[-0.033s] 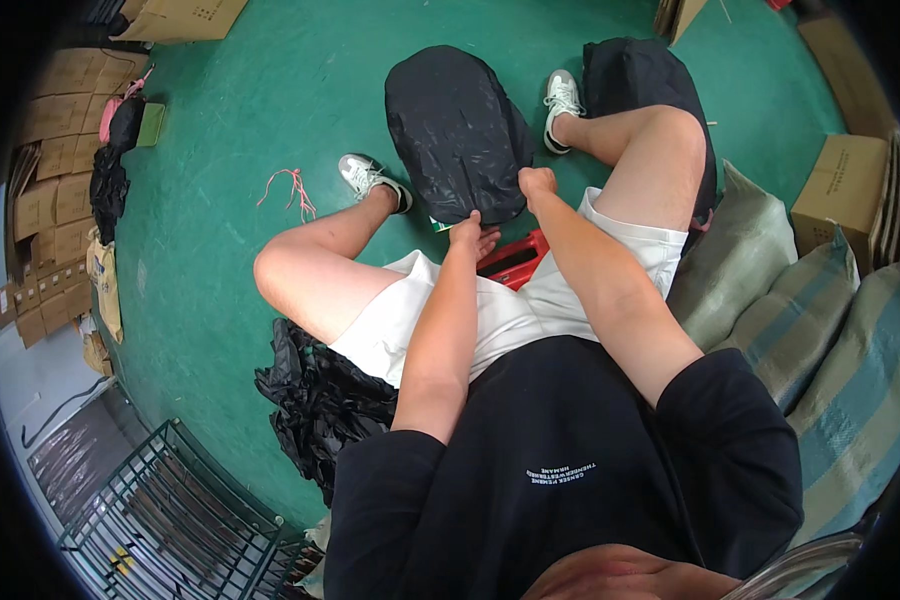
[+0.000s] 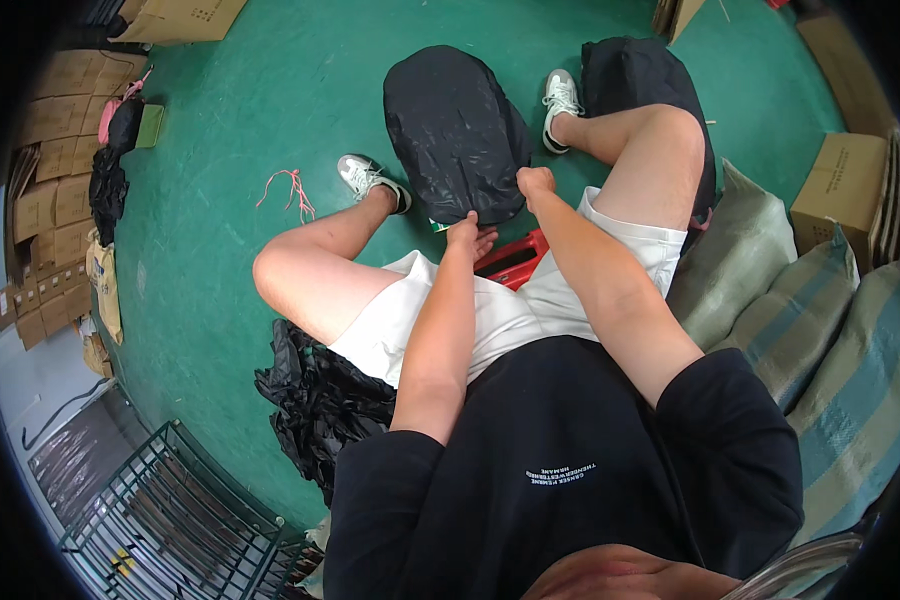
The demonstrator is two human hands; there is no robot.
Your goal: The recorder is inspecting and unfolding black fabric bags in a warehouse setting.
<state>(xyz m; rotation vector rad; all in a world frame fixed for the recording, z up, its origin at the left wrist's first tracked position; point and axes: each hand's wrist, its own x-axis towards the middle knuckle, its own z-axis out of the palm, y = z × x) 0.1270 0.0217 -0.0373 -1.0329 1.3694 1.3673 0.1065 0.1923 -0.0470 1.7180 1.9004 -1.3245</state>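
A bulging black plastic bag (image 2: 455, 130) stands on the floor between my feet. My right hand (image 2: 536, 187) is closed in a fist at the bag's near right edge, gripping the plastic. At the near edge, my left hand (image 2: 469, 235) pinches the bag, its other fingers fanned out below. A bit of green and white shows under the bag beside that hand. Just behind the bag, between my thighs, lies a red plastic object (image 2: 513, 262), partly hidden by my hands and shorts.
Another filled black bag (image 2: 640, 75) stands beyond my right leg. Striped woven sacks (image 2: 805, 310) and a carton (image 2: 838, 185) line the right. Crumpled black bags (image 2: 320, 400) lie by my left thigh, pink string (image 2: 292, 190) ahead. A metal rack (image 2: 170, 510) and stacked boxes (image 2: 60, 170) stand left.
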